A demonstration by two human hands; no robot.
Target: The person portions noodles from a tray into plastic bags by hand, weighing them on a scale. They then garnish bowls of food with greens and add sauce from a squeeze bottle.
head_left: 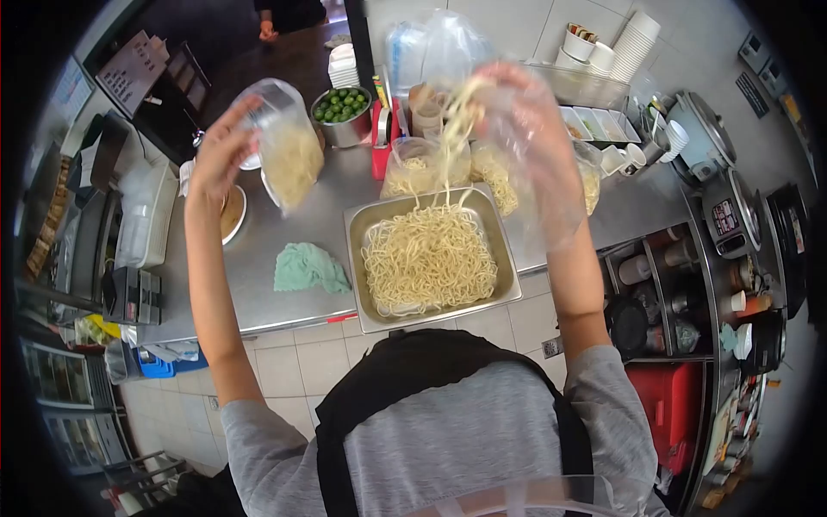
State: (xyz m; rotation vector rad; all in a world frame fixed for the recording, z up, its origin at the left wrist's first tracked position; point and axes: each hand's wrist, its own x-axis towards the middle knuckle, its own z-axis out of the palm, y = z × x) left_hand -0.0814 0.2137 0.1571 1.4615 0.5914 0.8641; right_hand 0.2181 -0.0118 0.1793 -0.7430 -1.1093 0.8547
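Pale noodles [431, 258] heap in a steel pan [506, 274] at frame centre, strands stretching upward; a clear, part-filled bag [293, 159] tilts, upper left.

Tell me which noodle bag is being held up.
The bag in the left hand; the other noodle bags sit on the counter, beyond the tray.

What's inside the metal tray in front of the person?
A loose heap of noodles covers most of the bottom of the tray; whatever lies beneath the heap cannot be seen.
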